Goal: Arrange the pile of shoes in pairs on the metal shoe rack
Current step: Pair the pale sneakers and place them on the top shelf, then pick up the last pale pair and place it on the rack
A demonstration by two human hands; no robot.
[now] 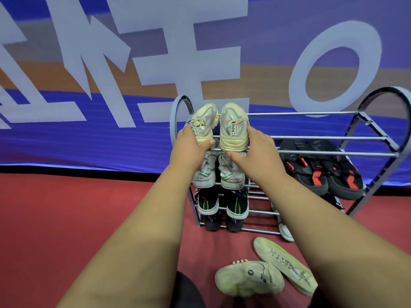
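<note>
Grip, left hand (191, 147): clenched round the heel of left cream shoe (203, 123), thumb hooked across the back of the heel.
Grip, right hand (258, 156): grasping right cream shoe (233, 127), fingers along its outer side, thumb tucked beneath the heel.
Condition of pair: cream mesh uppers, laced, black lettering on the tongues (legible only in part), chunky ribbed heels. Set side by side, nearly touching, toes toward the banner (111, 63), heels at the front bar.
Location: top tier of metal shoe rack (311, 113), at its left end.
Tier below, directly under: grey-white pair (205, 174) with green marks.
Lower again: black pair with green stripes (222, 203).
Right side, second tier: black-and-red pair (322, 165).
On red floor (66, 218) in front of the rack: two pale loose shoes (249, 278), overlapping, one sole up.
Behind right forearm: white shoe (285, 230), mostly hidden.
</note>
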